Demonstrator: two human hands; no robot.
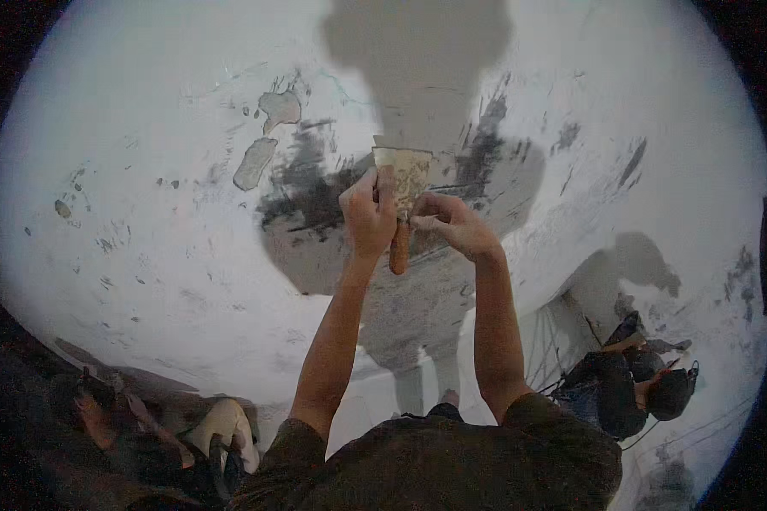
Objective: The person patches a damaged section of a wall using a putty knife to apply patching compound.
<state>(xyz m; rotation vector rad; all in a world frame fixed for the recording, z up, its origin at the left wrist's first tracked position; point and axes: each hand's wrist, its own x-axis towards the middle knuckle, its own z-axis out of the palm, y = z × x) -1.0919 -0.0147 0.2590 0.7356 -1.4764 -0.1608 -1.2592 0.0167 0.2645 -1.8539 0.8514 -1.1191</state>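
Note:
A putty knife (pixel 408 172) with a mottled, pale blade and a wooden handle is held upright in front of me. My left hand (pixel 368 220) grips the left side of its blade, thumb and fingers closed on it. The edge of what may be a second blade shows behind it, too hidden to tell. My right hand (pixel 457 223) is at the blade's neck, just above the handle, with curled fingers pinched on it.
A white wall (pixel 145 238) carries dark smears, pale patches and shadows. One person (pixel 102 426) is at the lower left beside a pale bundle (pixel 217 426) that is hard to make out. Another person (pixel 626 392) crouches at the lower right near cables.

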